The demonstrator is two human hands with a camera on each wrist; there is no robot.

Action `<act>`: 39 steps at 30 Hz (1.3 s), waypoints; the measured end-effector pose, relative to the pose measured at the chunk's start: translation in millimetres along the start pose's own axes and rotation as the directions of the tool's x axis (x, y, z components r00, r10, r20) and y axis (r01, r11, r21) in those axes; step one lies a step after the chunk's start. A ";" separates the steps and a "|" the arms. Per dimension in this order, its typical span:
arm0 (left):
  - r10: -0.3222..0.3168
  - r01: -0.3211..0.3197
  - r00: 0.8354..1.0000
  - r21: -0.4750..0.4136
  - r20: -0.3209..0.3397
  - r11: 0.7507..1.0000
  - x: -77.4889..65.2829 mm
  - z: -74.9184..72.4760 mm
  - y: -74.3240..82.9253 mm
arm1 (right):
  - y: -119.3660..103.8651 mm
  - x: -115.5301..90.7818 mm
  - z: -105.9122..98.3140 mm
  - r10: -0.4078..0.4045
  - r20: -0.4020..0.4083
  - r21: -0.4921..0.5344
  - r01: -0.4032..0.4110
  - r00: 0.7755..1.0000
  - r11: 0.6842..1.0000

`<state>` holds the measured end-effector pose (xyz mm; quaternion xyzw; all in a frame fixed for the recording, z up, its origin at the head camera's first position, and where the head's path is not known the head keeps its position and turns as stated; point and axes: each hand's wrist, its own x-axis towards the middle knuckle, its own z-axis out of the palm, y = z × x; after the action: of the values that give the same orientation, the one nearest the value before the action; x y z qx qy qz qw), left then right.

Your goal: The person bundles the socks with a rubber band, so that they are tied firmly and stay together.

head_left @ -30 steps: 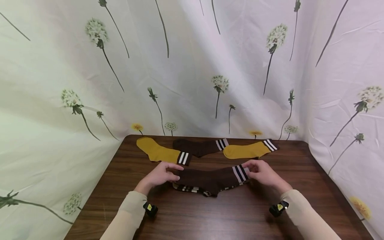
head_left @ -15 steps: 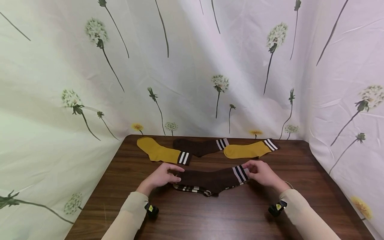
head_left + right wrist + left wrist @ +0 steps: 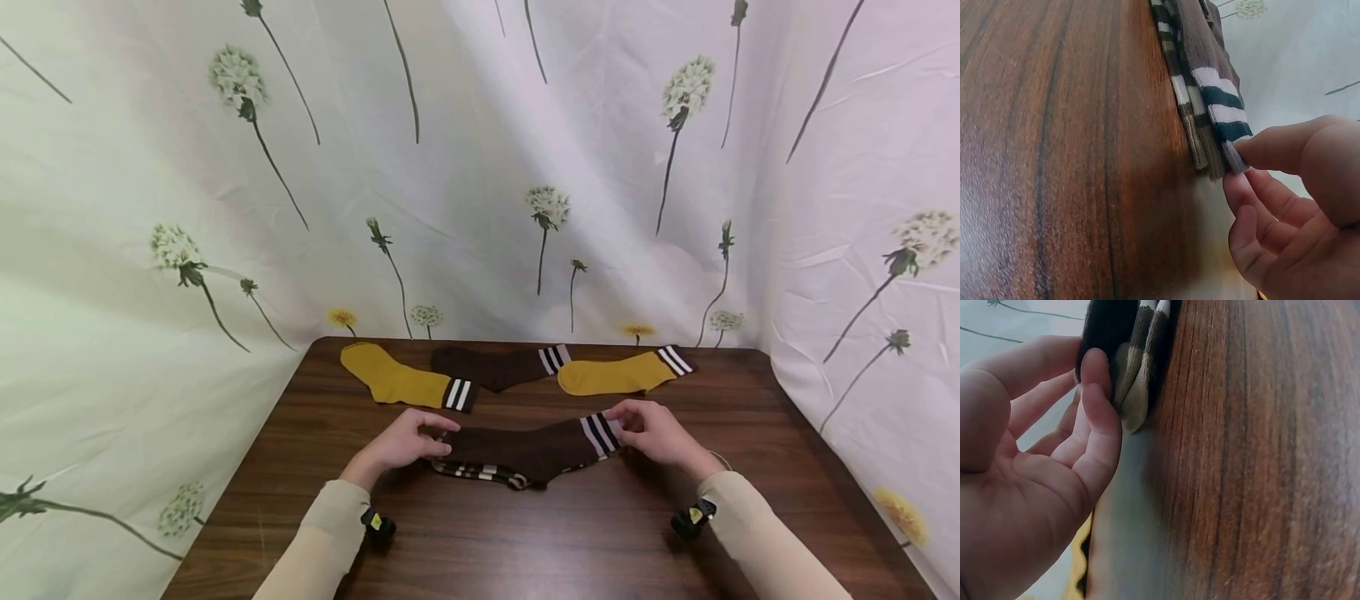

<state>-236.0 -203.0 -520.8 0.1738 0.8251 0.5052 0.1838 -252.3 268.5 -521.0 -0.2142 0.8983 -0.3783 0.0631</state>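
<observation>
A dark brown sock [image 3: 517,450] with grey and black bands at its cuff lies stretched sideways over folded striped socks [image 3: 483,473]. My left hand [image 3: 405,437] pinches its toe end between thumb and fingers, clearly seen in the left wrist view. At the other end, my right hand [image 3: 654,429] pinches the banded cuff [image 3: 1225,112]. Below that cuff, in the right wrist view, the striped socks' cuffs [image 3: 1200,134] rest close to the tabletop. Their tan toes [image 3: 1135,403] show beside my left fingertips; most of their upper side is hidden by the brown sock.
Behind my hands, a mustard sock [image 3: 405,379] lies at left, another brown sock [image 3: 495,367] in the middle, and a second mustard sock [image 3: 615,377] at right, its toe near the brown sock's cuff. A dandelion-print curtain [image 3: 480,208] hangs past the wooden table's [image 3: 540,550] far edge.
</observation>
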 end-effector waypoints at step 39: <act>0.072 -0.047 0.990 0.192 -0.124 0.980 6.6 6.8 -3.9 | 2.6 1.5 9.5 0.028 -0.009 -0.089 -0.028 1.000 0.996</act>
<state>-238.9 -196.4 -527.9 0.1817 0.8739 0.4402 0.0970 -251.9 263.3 -529.4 -0.2028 0.9174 -0.3379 0.0554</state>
